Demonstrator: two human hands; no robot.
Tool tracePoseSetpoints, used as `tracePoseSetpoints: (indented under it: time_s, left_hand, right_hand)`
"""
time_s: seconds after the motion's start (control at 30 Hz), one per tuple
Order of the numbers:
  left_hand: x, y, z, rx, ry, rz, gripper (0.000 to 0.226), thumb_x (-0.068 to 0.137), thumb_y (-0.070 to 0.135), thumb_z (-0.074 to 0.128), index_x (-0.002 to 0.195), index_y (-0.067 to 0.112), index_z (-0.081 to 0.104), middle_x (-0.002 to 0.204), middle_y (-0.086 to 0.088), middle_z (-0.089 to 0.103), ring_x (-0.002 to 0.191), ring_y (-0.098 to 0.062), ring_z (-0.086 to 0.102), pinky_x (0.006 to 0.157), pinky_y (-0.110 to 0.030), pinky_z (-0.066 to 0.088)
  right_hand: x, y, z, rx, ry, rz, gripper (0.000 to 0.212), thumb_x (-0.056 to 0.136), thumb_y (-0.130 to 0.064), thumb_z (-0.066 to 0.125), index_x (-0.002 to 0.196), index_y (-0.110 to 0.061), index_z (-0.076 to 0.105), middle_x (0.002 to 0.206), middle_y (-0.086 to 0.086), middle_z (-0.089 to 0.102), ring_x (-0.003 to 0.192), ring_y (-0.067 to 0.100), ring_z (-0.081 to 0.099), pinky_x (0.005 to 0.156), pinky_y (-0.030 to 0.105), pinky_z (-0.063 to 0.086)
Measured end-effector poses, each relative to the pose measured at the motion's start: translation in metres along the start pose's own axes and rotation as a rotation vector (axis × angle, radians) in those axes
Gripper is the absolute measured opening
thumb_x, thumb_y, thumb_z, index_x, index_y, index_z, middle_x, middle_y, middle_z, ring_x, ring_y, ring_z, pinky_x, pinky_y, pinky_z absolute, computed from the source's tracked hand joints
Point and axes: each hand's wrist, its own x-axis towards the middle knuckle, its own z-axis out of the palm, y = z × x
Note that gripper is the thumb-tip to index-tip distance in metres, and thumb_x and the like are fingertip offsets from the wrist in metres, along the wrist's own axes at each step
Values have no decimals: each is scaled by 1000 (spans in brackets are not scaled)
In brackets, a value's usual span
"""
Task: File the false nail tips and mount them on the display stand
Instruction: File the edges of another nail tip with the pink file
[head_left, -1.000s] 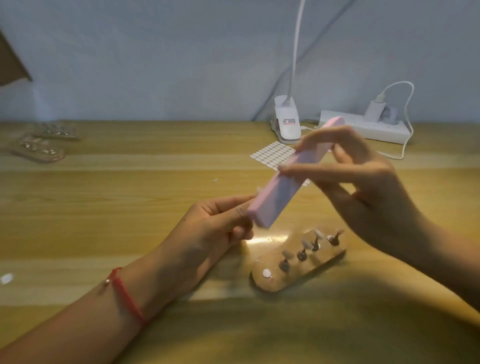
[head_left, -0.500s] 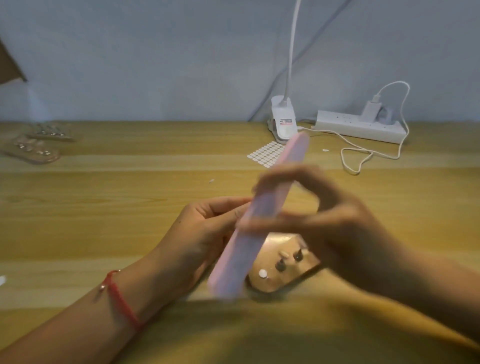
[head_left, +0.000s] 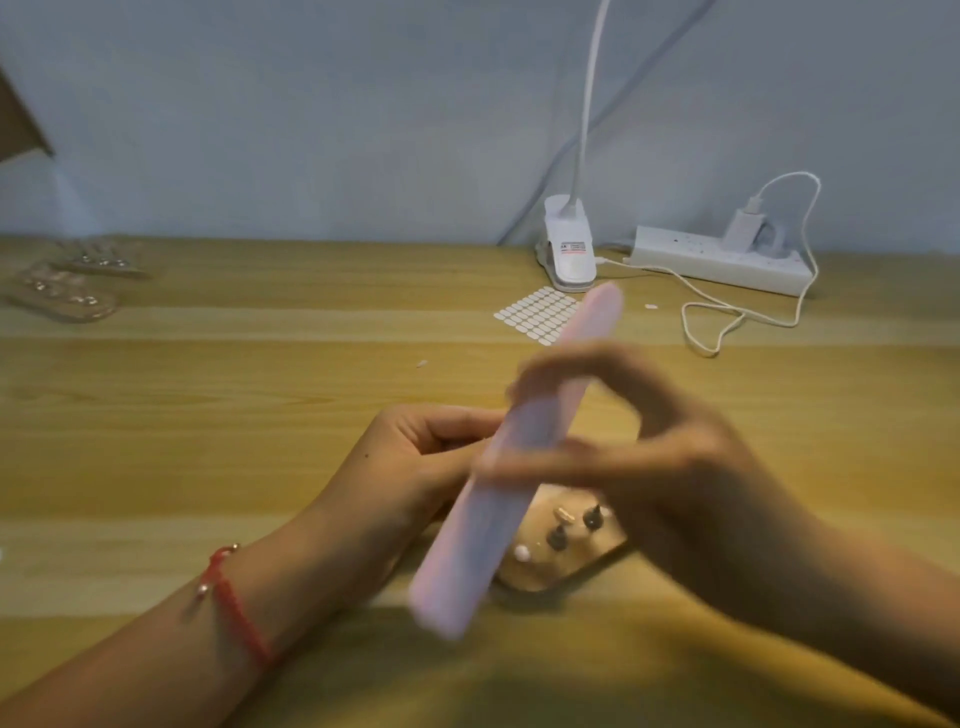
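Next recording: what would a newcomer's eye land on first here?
A long pink nail file, blurred, slants across mid-frame, pinched by the right hand. The left hand curls just behind it, its hold hidden. Under both, a small oval wooden display stand with dark pegs sits on the wooden table.

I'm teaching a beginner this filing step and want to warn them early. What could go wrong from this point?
The pink nail file, pinched by the right hand, crosses the display stand in this view. If it is as near as it looks, a long stroke might knock a peg. What the left hand holds is hidden behind the file, so a small tip could slip out, or fingertips get scraped unseen.
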Motion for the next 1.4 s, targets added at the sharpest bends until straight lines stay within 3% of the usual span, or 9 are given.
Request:
tracePoseSetpoints:
  time_s: [0.17, 0.33, 0.47, 0.63, 0.77, 0.93, 1.07, 1.2, 1.4]
  left_hand:
    - [3, -2, 1, 38, 51, 5, 18, 56, 9, 79, 68, 22, 78, 60, 6, 64, 46, -2, 51, 46, -11, 39]
    - [0, 1, 0, 7, -2, 15, 15, 57, 17, 80, 71, 23, 79, 67, 4, 72, 56, -4, 64, 50, -14, 48]
    - [3, -3, -1, 48, 82, 10, 13, 59, 15, 80, 69, 23, 78, 66, 0, 64, 50, -5, 51, 49, -15, 39]
    - [1, 1, 0, -5, 19, 17, 13, 64, 17, 74, 73, 24, 79, 70, 3, 73, 60, -5, 66, 53, -15, 50]
    - [2, 0, 3, -64, 106, 9, 21, 52, 26, 68, 70, 23, 79, 56, 7, 66, 47, 0, 53, 47, -10, 41]
    - [0, 3, 3, -18, 75, -14, 20, 62, 22, 64, 74, 17, 79, 65, 1, 72, 54, -5, 64, 47, -14, 48]
    - [2, 4, 5, -111, 129, -12, 19, 54, 21, 66, 67, 19, 79, 58, 5, 68, 47, 0, 57, 45, -10, 43]
    - [-1, 6, 3, -38, 64, -25, 9, 66, 11, 73, 70, 17, 79, 63, -2, 71, 51, -8, 63, 46, -14, 47]
    - [0, 6, 2, -120, 83, -15, 15, 56, 15, 74, 70, 16, 79, 62, 1, 70, 50, -4, 61, 47, -12, 46]
  right_hand:
    - [10, 22, -19, 33, 67, 175, 50, 92, 15, 48, 118, -24, 65, 121, 10, 53, 118, 16, 49, 99, 17, 38]
    - [-1, -10, 3, 57, -54, -28, 42, 94, 5, 46, 111, -22, 72, 119, 13, 53, 109, 30, 54, 86, 32, 45]
    - [11, 20, -22, 0, 64, 196, 49, 90, 14, 53, 118, -24, 64, 120, 12, 54, 116, 20, 51, 98, 25, 41]
    - [-1, -11, 3, 1, -50, -46, 40, 91, 6, 54, 111, -24, 72, 120, 12, 53, 113, 28, 53, 93, 31, 44]
    - [10, 19, -18, -29, 94, 160, 56, 85, 23, 52, 116, -22, 65, 117, 14, 55, 114, 19, 52, 97, 18, 40]
    - [-1, -9, 3, -2, -29, -46, 43, 84, 10, 56, 109, -21, 73, 117, 14, 55, 110, 30, 55, 92, 35, 46]
    - [9, 16, -17, -43, 76, 133, 56, 85, 20, 56, 116, -25, 66, 120, 13, 54, 115, 19, 51, 97, 22, 43]
    - [-2, -11, 6, -11, -12, -82, 36, 93, 1, 52, 111, -23, 72, 118, 14, 54, 111, 29, 53, 88, 38, 46]
    - [6, 6, -7, -56, 88, 69, 32, 91, 2, 57, 112, -20, 69, 116, 16, 54, 112, 29, 52, 93, 39, 46]
